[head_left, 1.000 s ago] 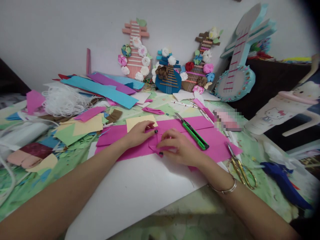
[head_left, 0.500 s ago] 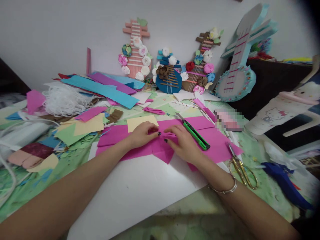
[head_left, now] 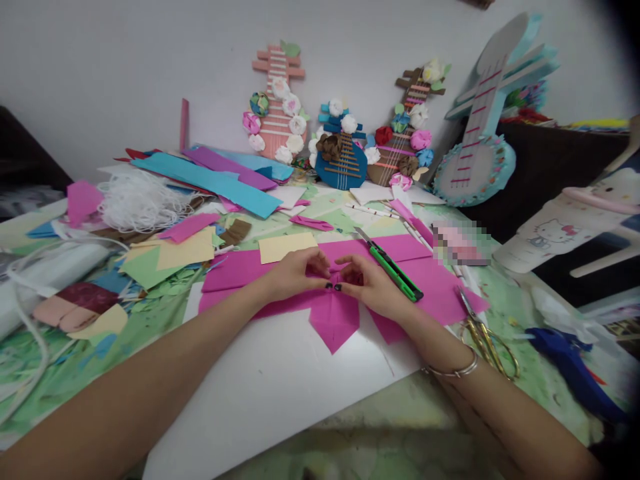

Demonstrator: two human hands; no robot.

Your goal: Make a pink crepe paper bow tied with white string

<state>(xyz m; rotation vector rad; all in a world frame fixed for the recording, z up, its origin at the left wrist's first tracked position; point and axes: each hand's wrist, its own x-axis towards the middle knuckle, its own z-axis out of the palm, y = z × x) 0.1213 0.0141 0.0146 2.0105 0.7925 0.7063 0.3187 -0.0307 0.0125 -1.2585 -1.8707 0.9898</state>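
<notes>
A small piece of magenta crepe paper [head_left: 334, 327] with a pointed lower end is pinched between my two hands, its creased upper part partly hidden by the fingers. My left hand [head_left: 300, 272] closes thumb and fingers on its left side. Opposite it, my right hand [head_left: 367, 281] pinches the right side, the thumb tips almost touching. Beneath lie larger magenta crepe sheets [head_left: 440, 287] on a white board [head_left: 260, 393]. A green utility knife [head_left: 395, 270], blade out, rests on the sheets beside my right hand. A cream paper piece [head_left: 285, 245] lies behind my left hand.
Gold-handled scissors [head_left: 483, 337] and a blue glue gun [head_left: 575, 373] lie at the right, near a white tumbler [head_left: 555, 227]. White string [head_left: 143, 203] and paper scraps [head_left: 165, 257] cover the left. Several flower-decorated paper instruments [head_left: 343, 160] stand against the wall.
The small magenta piece has been lifted and turned, its point now hanging toward me. Both hands have drawn together on it, fingers closing. The view has shifted slightly.
</notes>
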